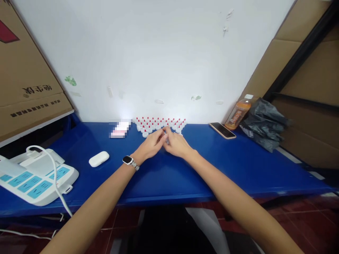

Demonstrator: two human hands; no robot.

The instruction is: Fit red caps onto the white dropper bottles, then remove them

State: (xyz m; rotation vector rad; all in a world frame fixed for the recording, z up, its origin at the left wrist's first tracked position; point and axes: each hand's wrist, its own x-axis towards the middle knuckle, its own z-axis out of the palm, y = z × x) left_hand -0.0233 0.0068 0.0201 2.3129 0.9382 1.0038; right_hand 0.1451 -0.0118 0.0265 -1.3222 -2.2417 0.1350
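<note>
While my left hand and right hand meet fingertip to fingertip at the near side of the small white plastic pieces with red tips, a small pale thing shows between my fingers; how far either closes, or which has hold, I cannot tell. I judge it best to make only small fingertip movements, with both wrists clear of the standing pieces. From left to right I count one brown cardboard box, one white power strip with blue socket panels, one white oval case, one pixelated pink-and-white item, one dark-faced watch on my left wrist, then roughly thirty of the red-tipped pieces, some hidden, at the far side of the glossy blue table by the white wall; further right, one dark-screened phone, one bottle of orange drink and one crumpled black plastic bag.
</note>
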